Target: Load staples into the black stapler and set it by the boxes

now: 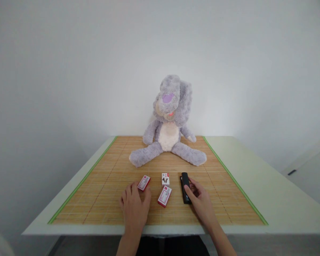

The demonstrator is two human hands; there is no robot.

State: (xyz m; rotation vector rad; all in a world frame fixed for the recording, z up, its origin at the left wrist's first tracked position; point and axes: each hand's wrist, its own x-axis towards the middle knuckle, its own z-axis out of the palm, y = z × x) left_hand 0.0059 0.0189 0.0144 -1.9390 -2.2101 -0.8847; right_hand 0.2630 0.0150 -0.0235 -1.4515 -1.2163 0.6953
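Observation:
My left hand [134,208] is on the near left of the mat, its thumb and index finger on either side of a small red-and-white staple box [144,182]. To the right, my right hand [202,202] grips a black stapler [185,186], thumb over its top and fingers along its right side. The stapler lies lengthwise, pointing away from me. Between my hands sit a second red-and-white box [164,196], slightly turned, and a smaller white box [165,179] with a dark picture on it, just behind.
A grey plush rabbit [169,137] sits at the back of the bamboo mat [109,199], legs spread, against the white wall [96,64]. Green edging borders the mat on both sides. The white table [256,170] extends past the mat on the right.

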